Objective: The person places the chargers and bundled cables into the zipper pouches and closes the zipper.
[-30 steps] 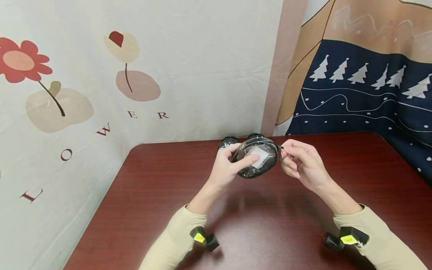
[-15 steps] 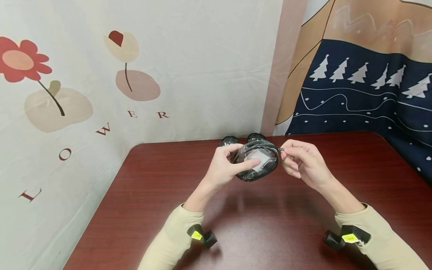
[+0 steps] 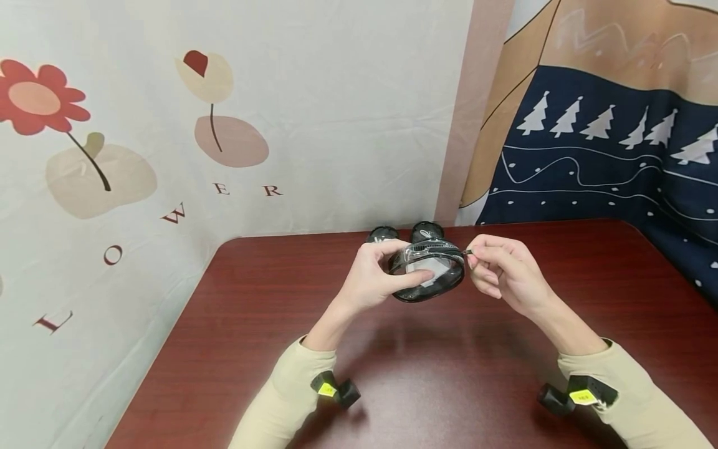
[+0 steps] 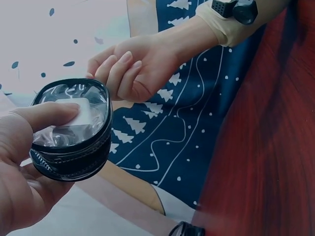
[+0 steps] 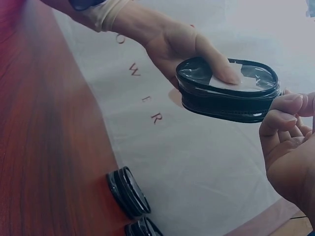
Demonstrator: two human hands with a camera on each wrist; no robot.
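A small oval pouch (image 3: 443,284) of clear plastic with black trim hangs above the table. Through its clear face shows a white, flat piece (image 4: 84,112). My left hand (image 3: 367,277) grips the pouch from the left, thumb lying across the clear face and fingers underneath or behind. At the pouch's right end, my right hand (image 3: 505,271) pinches the zipper pull (image 3: 467,252) between thumb and index finger. A black zipper band (image 5: 226,108) runs along the pouch's side wall; how far it is unzipped I cannot tell.
Two similar black-trimmed pouches, a left one (image 3: 383,234) and a right one (image 3: 427,231), stand at the back edge of the reddish-brown table (image 3: 437,374). Behind it hang a pale printed cloth (image 3: 336,125) and a dark blue one (image 3: 561,168) with white trees.
The held pouch has tilted, so its zipper side faces up more and its clear face shows less. My right hand has come down slightly, still pinching the zipper pull.
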